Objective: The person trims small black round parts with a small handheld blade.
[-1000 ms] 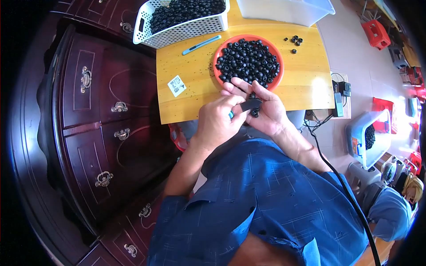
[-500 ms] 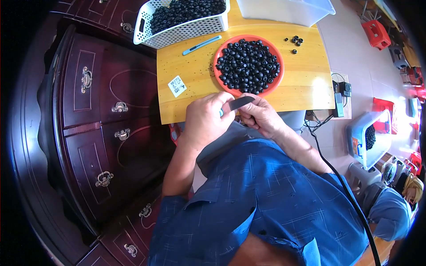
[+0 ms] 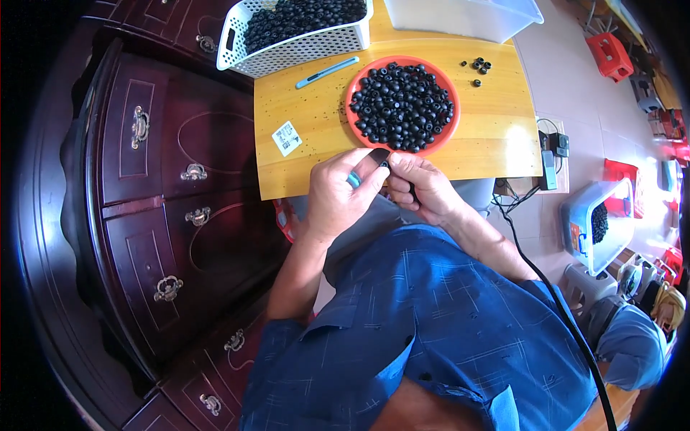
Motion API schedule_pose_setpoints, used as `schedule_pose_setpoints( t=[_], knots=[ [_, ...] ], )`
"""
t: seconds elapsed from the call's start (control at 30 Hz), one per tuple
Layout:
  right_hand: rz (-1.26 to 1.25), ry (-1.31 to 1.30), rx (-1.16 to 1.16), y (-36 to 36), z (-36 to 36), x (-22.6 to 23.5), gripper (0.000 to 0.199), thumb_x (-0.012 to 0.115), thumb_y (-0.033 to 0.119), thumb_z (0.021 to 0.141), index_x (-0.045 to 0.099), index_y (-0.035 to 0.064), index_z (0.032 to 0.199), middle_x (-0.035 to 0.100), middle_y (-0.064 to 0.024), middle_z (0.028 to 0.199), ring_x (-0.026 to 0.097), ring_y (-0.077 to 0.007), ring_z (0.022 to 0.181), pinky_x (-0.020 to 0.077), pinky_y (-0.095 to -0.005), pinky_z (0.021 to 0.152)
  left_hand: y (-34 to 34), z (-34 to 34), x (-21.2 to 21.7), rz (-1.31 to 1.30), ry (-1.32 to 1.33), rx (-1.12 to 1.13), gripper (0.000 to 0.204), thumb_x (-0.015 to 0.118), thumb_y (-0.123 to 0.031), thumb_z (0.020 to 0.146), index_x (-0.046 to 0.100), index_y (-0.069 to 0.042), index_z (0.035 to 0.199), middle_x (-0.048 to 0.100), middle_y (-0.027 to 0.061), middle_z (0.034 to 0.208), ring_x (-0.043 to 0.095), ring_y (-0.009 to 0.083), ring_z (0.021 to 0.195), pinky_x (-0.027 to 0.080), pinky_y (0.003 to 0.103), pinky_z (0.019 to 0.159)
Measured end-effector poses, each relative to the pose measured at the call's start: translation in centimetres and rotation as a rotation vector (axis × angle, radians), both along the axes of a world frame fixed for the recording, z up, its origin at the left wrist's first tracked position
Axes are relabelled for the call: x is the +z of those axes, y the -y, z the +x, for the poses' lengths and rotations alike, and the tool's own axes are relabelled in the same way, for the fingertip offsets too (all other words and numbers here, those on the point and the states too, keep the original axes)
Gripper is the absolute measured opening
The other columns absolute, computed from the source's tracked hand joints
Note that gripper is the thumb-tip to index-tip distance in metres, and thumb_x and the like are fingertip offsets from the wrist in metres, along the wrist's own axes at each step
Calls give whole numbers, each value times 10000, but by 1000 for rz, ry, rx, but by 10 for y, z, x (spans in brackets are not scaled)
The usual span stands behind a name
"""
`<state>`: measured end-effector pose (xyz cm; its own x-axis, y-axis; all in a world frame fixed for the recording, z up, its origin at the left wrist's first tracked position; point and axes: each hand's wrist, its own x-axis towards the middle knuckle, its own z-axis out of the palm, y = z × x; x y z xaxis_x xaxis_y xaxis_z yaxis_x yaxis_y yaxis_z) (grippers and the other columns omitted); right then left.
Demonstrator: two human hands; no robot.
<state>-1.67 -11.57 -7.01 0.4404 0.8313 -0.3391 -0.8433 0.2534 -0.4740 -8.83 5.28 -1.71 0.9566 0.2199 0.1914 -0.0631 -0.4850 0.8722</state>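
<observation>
My left hand [image 3: 339, 190] is closed around a knife, whose teal handle [image 3: 353, 179] shows between the fingers and whose dark blade [image 3: 378, 154] points toward my right hand. Between the fingertips of both hands is a small round black hollow piece [image 3: 384, 164]. My right hand [image 3: 424, 188] is closed, its thumb and fingers meeting the left at this piece; something dark also shows under its curled fingers. Just beyond both hands, an orange-red plate [image 3: 454, 118] is heaped with similar black pieces [image 3: 402, 108].
A light-blue utility knife [image 3: 327, 72] and a white printed label [image 3: 287, 138] lie on the wooden table [image 3: 489, 147]. Behind stand a white perforated basket [image 3: 309, 54] of black pieces and a translucent bin [image 3: 460, 21]. A black cable [image 3: 546, 287] hangs at right; dark drawers [image 3: 136, 179] stand left.
The knife blade has turned and drawn back, so less of it shows. More of the teal handle is visible, and the small black piece has come into view between my fingertips.
</observation>
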Motion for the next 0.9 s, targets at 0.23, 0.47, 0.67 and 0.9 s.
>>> schedule_pose_setpoints(
  t=[0.23, 0.47, 0.67, 0.9],
  knots=[
    [7, 41, -23, 1, 0, 1, 188, 618, 290, 1075, 648, 113, 1020, 424, 83, 704, 356, -22, 554, 272, -184, 445, -2, 1, 7, 24, -59, -66, 203, 786, -41, 866, 741, -9, 1062, 694, 90, 740, 673, 225, 625, 518, 344, 592],
    [104, -118, -114, -1, -5, 3, 188, 618, 290, 1073, 612, 147, 951, 431, 83, 707, 355, -21, 562, 272, -173, 445, 12, 3, 2, 140, 243, 31, 130, 831, 8, 839, 731, -5, 920, 625, 23, 696, 579, 90, 607, 462, 269, 561],
    [180, -57, -106, 4, 2, 0, 175, 626, 295, 1062, 610, 131, 1002, 445, 63, 713, 367, -33, 560, 288, -183, 447, 1, 3, 5, 21, 147, -14, 244, 869, -142, 852, 696, 2, 946, 668, 53, 746, 612, 102, 637, 474, 271, 575],
    [202, 104, 23, 5, 3, 9, 348, 624, 300, 1064, 659, 4, 1244, 506, 56, 720, 363, -25, 557, 281, -191, 460, -11, 7, 17, 115, 38, -180, 490, 846, -478, 851, 659, -38, 960, 720, 102, 789, 721, 290, 694, 538, 387, 627]
  ],
)
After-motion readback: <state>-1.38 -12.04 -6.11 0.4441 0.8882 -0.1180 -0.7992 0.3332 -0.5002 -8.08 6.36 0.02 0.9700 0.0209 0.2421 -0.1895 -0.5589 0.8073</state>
